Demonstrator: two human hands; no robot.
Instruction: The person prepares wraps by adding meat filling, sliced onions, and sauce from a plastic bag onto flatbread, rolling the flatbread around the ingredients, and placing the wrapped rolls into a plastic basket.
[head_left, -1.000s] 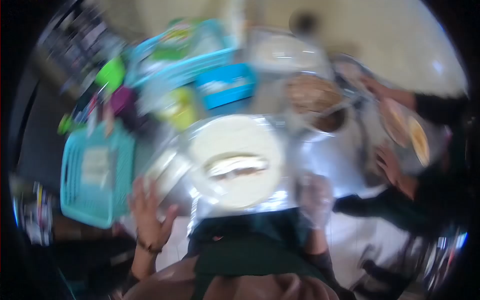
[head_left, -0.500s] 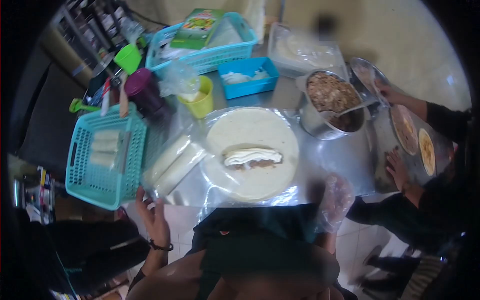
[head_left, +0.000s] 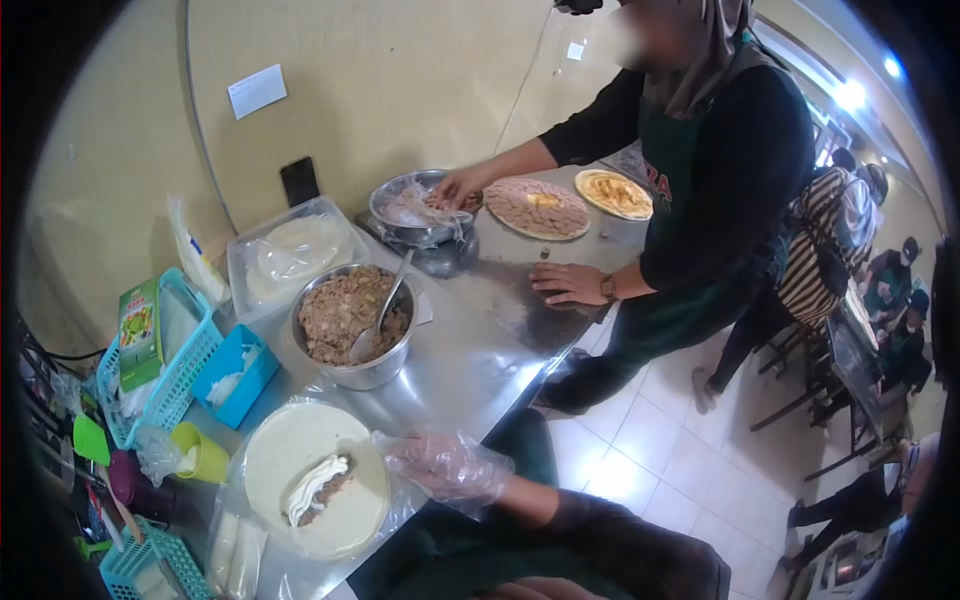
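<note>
My right hand (head_left: 450, 467), in a clear plastic glove, is beside the right edge of a round white dough sheet (head_left: 275, 450). Its fingers are drawn together, and whatever may be between them is hidden. The dough lies flat on clear plastic. On it sits a strip of brown filling (head_left: 328, 490) with white cream (head_left: 308, 492) piped alongside. My left hand is out of view. Behind the dough stands a metal pot (head_left: 372, 374) of chopped filling with a spoon (head_left: 385, 315) in it.
Across the table, a co-worker (head_left: 720, 150) has one hand in a metal bowl (head_left: 400, 228) and the other on the tabletop, near two topped rounds (head_left: 537, 210). Left are a blue bin (head_left: 240, 385), teal baskets (head_left: 185, 385), a yellow cup (head_left: 207, 458) and wrapped rolls (head_left: 235, 555).
The view has swung right and up, bringing the co-worker and room into sight. My left hand has left the view. My gloved right hand now appears closer to the dough's edge.
</note>
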